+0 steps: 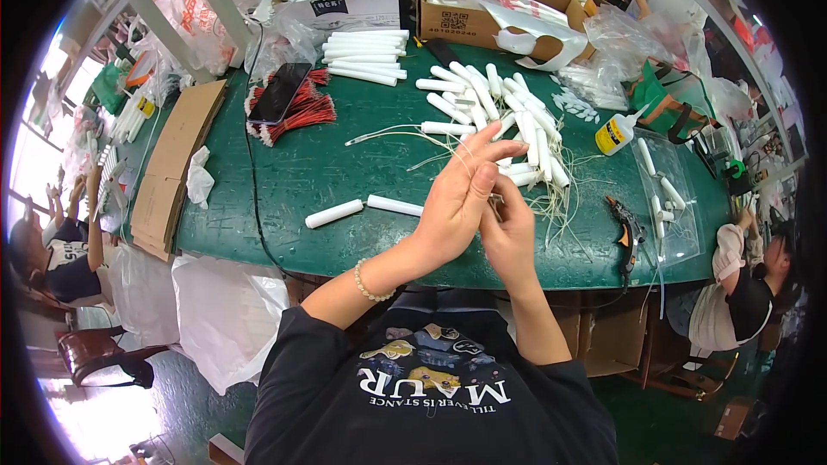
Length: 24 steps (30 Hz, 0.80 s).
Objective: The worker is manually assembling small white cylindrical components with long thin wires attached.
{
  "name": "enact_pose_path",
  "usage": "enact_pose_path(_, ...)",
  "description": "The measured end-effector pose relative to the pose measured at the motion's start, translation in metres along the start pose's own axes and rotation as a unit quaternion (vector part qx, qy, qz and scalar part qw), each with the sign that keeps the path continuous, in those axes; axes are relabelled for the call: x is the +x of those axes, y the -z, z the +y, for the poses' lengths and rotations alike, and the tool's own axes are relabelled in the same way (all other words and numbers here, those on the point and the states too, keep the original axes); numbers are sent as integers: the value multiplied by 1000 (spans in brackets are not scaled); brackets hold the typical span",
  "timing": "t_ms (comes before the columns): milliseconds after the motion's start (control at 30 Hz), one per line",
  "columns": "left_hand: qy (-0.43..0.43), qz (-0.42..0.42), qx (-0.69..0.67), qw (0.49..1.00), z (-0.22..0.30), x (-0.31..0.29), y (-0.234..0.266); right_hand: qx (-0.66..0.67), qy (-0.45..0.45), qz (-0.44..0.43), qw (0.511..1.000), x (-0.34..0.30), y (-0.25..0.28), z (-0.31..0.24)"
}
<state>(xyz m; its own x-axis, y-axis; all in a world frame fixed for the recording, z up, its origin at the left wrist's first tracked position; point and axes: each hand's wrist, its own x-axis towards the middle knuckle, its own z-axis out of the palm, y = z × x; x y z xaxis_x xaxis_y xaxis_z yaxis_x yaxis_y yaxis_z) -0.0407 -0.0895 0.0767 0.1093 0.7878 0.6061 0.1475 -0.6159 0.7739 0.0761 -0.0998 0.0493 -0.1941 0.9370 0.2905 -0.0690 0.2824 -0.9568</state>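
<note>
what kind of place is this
Probably a small assembly workshop: a long green worktable carries a pile of white tubes with thin wires and a glue gun, and other people sit or stand around it.

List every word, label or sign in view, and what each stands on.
Wording located, not copied:
Black shirt: white letters, upside down.
Brown box: square code, characters beneath.
White box: black label, pale characters; smaller print unreadable.
Bottle: yellow label, too small to read.
Bag: red print, blurred.
Co-worker's shirt: sideways characters.
</note>
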Motion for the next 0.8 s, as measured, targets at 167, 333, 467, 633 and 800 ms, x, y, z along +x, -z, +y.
enact_pose_path(167, 93, 18, -235, 967, 5, -3, 13, 54, -71, -47, 995, -6, 15, -28)
enact_pose_path(333, 125, 7, -260, 958, 8, -10, 19, 40, -94, -80, 992, -15, 15, -29)
enact_pose_path(467, 158, 27, -266, 950, 10, -12, 30, 8, -52, -36, 998, -14, 23, -16)
enact_pose_path(633, 238, 127, -315, 910, 1, -9, 64, 11, -122, -25, 992, -11, 37, -19)
enact_pose_path(800, 283, 70, -331, 897, 2, -8, 79, 45, -137, -55, 988, -11, 41, -18)
